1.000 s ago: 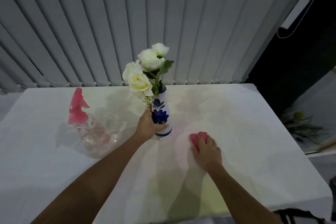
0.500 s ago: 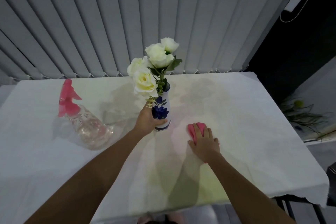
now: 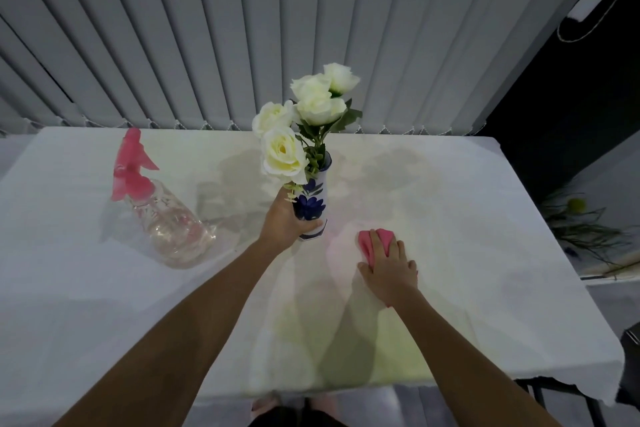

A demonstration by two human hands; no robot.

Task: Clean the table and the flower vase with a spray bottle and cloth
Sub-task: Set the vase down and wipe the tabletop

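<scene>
Dim room, soft double shadows on table (image 3: 485, 218), slight blur, wide-angle bend at edges

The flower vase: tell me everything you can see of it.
The flower vase is a slim, tall, glossy white piece, ceramic by its look, painted with dark blue flowers and leaves and trimmed blue at rim and base. It stands about mid-table on the white tablecloth, roughly upright; whether its base rests fully on the cloth cannot be told. It holds white roses with green leaves. The left hand grips its lower body. Nothing else touches it.
</scene>
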